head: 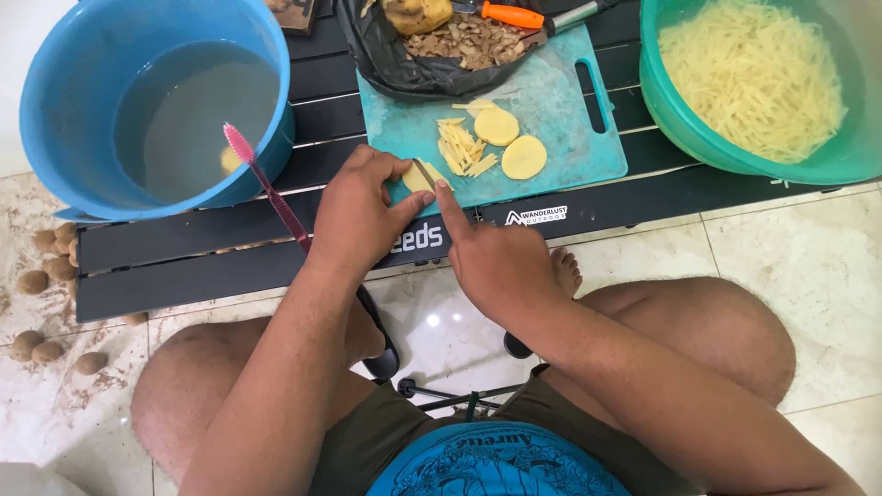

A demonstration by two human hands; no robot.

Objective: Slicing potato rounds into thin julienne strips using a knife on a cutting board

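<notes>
My left hand presses a stack of yellow potato slices against the near left corner of a teal cutting board. My right hand is closed on a knife, its index finger stretched forward along the blade. Only a thin dark edge of the knife shows at the slices. Two round potato slices and a small pile of cut strips lie further up the board.
The board lies on a low black slatted table. A blue bucket of water holds a pink toothbrush. At right stands a green basin of potato strips. A black bag holds peels; an orange-handled tool lies behind. Small brown potatoes lie on the floor.
</notes>
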